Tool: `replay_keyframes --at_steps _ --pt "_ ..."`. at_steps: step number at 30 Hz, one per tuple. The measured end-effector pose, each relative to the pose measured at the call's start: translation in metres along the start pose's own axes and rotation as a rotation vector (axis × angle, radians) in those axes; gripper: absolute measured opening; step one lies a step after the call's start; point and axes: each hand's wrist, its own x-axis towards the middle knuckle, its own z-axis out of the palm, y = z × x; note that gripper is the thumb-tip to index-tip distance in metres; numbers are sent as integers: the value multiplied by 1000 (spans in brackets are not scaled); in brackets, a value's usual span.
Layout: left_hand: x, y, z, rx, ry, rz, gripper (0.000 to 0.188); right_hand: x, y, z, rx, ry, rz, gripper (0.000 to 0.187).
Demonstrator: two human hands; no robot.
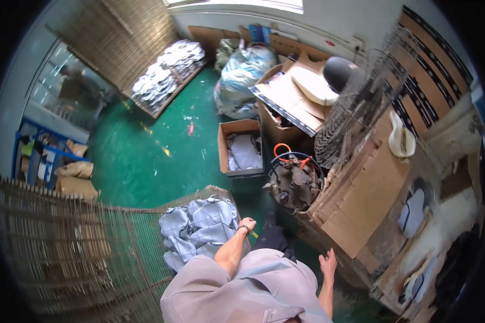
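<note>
My left hand (247, 224) is closed beside the right edge of a wire-mesh rack (145, 237). What it grips, if anything, is too small to make out. Next to that hand, a heap of grey-blue fabric-like pieces (199, 226) lies on the rack. My right hand (327, 262) hangs at my right side with its fingers apart and nothing in it. The cardboard-covered workbench (361, 215) is nearest to it. Farther along the bench lie a pale, sole-shaped piece (412, 212) and a white scoop-like vessel (401, 141).
Ahead stand an open carton (240, 174) of grey pieces and a round dirty pot (293, 185) with an orange hose. Behind them are a stuffed plastic bag (245, 78) and stacked cardboard (291, 94). A tilted rack (155, 114) with pale pieces stands far left on the green floor (140, 167).
</note>
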Motion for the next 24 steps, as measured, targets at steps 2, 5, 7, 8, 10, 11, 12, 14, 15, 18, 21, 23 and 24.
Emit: replay_keyframes --at_steps 2,5,7,8,10,11,12,14,15,18,21,23,24 --pt "11 -4 9 54 5 65 44 -9 13 -5 -5 -15 19 75" --pt "4 10 5 -9 29 79 44 -23 25 -9 9 21 70 73" --pt "2 13 -2 -101 100 179 36 -17 21 -7 31 55 -98 68" --pt "4 14 -6 -98 157 232 36 -8 4 -5 -32 83 -130 66" --pt "-1 -9 -18 -312 167 148 41 -2 -51 -2 -244 88 -239 64" --pt "-12 2 -21 -357 187 151 42 8 -52 -5 -286 144 -317 64" --pt "-19 -17 -26 -381 174 111 43 11 -71 0 -340 148 -349 64" --pt "-33 -45 -37 -406 191 78 45 24 -109 6 -418 186 -441 64" --pt "-41 -72 -44 -367 202 -9 46 27 -123 14 -429 193 -504 65" --pt "-67 -134 -43 -366 323 -63 44 48 -135 24 -487 180 -611 75" --pt "-94 -154 -29 -401 380 -102 40 81 -117 20 -594 194 -713 86" --pt "-114 -169 -25 -412 410 -105 39 89 -112 25 -666 83 -657 90" --pt "-124 -172 -20 -429 426 -110 38 90 -108 27 -725 82 -695 96"
